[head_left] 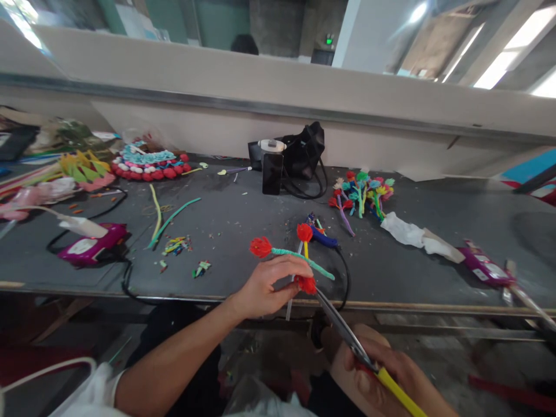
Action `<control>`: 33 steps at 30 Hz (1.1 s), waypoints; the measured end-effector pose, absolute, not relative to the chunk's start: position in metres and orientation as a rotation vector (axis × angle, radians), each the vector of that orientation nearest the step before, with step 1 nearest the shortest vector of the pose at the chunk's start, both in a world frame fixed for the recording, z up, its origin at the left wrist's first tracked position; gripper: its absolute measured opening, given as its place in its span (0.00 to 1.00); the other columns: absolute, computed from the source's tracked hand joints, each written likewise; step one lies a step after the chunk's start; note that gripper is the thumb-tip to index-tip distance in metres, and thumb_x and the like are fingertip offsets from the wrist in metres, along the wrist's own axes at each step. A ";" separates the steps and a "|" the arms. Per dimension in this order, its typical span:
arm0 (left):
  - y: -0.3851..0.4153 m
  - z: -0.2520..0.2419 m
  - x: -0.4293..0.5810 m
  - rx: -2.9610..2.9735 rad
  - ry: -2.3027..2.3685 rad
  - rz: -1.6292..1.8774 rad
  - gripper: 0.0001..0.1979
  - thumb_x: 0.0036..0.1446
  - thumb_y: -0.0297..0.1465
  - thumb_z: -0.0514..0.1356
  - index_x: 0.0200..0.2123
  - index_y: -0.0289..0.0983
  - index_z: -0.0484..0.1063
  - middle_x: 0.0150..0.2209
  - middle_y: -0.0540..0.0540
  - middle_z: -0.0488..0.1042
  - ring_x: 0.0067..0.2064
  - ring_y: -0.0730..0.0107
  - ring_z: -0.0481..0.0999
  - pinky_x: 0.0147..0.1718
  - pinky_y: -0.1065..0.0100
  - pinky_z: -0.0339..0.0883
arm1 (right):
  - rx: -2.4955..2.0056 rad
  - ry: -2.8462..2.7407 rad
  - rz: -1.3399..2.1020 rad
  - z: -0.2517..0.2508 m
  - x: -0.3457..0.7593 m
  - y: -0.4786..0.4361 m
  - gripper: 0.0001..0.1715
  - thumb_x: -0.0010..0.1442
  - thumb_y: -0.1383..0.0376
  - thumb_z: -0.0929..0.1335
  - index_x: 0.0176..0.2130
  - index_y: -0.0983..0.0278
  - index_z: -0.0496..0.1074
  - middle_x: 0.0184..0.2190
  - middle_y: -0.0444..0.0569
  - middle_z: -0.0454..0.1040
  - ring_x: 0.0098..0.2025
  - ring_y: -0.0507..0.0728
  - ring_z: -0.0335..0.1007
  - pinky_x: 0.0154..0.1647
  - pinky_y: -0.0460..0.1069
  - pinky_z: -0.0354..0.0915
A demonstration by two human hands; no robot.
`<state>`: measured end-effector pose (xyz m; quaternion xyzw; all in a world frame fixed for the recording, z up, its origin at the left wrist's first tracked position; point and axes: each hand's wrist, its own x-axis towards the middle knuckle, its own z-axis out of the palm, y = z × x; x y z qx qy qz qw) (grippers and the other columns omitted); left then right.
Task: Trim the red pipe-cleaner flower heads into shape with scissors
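My left hand (271,286) is closed in a pinch around the stems of pipe-cleaner flowers (282,250) with red heads, held just over the near edge of the dark table (243,220). One teal stem sticks out to the right. My right hand (382,376) is wrapped around the yellow handle of scissors (343,330). Their metal blades reach up and left to a small red flower head (307,284) beside my left fingers.
A finished bunch of coloured pipe-cleaner flowers (362,194) lies at the back right near a white cloth (412,234). A black bag (304,153) and phone (272,172) stand at the back. A purple glue gun (93,243) with cable and loose stems (167,220) lie left.
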<state>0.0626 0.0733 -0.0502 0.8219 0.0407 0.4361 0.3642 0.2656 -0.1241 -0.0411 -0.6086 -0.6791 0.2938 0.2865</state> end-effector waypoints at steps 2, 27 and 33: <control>0.073 -0.050 0.063 2.129 0.102 1.111 0.12 0.60 0.21 0.60 0.45 0.37 0.76 0.41 0.40 0.81 0.45 0.64 0.81 0.45 0.64 0.75 | -1.630 -1.814 0.794 -0.043 0.266 -0.124 0.23 0.65 0.48 0.62 0.30 0.60 0.74 0.23 0.45 0.70 0.24 0.51 0.66 0.22 0.42 0.62; 0.079 -0.062 0.065 2.238 0.096 0.891 0.13 0.62 0.22 0.59 0.46 0.39 0.79 0.45 0.41 0.82 0.49 0.65 0.81 0.50 0.66 0.73 | -1.707 -1.803 0.797 -0.083 0.272 -0.130 0.16 0.66 0.57 0.63 0.29 0.61 0.69 0.23 0.43 0.68 0.25 0.51 0.66 0.25 0.42 0.64; 0.084 -0.064 0.064 2.306 0.117 0.830 0.20 0.59 0.18 0.58 0.51 0.39 0.76 0.49 0.41 0.81 0.52 0.65 0.79 0.52 0.64 0.71 | -1.665 -1.884 0.643 -0.095 0.275 -0.129 0.16 0.69 0.58 0.61 0.33 0.62 0.69 0.25 0.44 0.69 0.27 0.52 0.68 0.28 0.43 0.65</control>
